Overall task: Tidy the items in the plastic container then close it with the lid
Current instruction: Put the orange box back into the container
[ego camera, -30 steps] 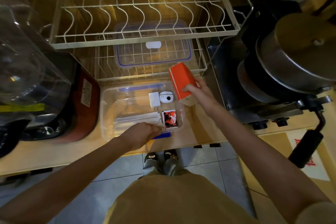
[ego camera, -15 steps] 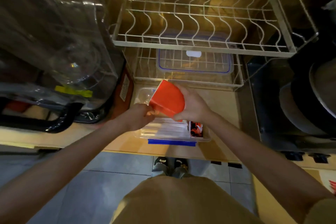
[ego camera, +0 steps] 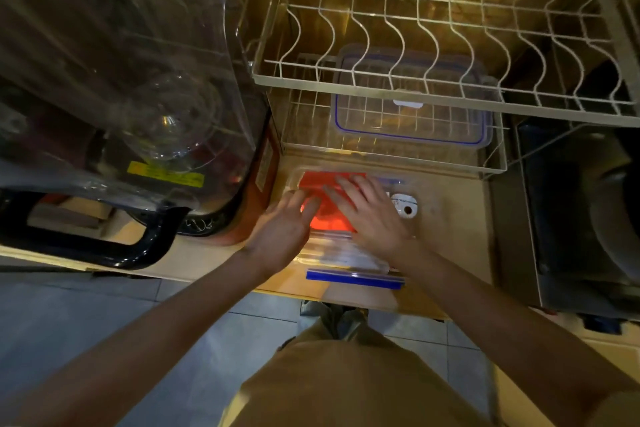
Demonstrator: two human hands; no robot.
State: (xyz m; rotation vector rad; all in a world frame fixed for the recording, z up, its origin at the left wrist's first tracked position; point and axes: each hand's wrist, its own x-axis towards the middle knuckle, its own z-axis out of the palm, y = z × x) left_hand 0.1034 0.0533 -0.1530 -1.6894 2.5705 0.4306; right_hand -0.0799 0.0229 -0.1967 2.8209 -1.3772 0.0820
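The clear plastic container (ego camera: 341,257) with a blue front clasp (ego camera: 354,279) stands on the wooden counter near its front edge. An orange box (ego camera: 317,181) lies flat in its back left part. My right hand (ego camera: 367,216) rests palm down on top of the box with fingers spread. My left hand (ego camera: 284,230) touches the box's left side with its fingertips. A white round case (ego camera: 403,207) sits in the container to the right of my right hand. The clear lid (ego camera: 412,120) with a blue seal lies on the lower wire shelf behind the container.
A white wire dish rack (ego camera: 433,45) overhangs the lid and the back of the container. A large clear jug (ego camera: 131,80) and a black handle (ego camera: 104,250) crowd the left. Dark metal cookware (ego camera: 585,204) fills the right. Tiled floor (ego camera: 104,315) lies below the counter edge.
The orange box came down from above the container and now lies flat inside it. Both hands followed it down. The view has shifted, so the container sits more to the centre.
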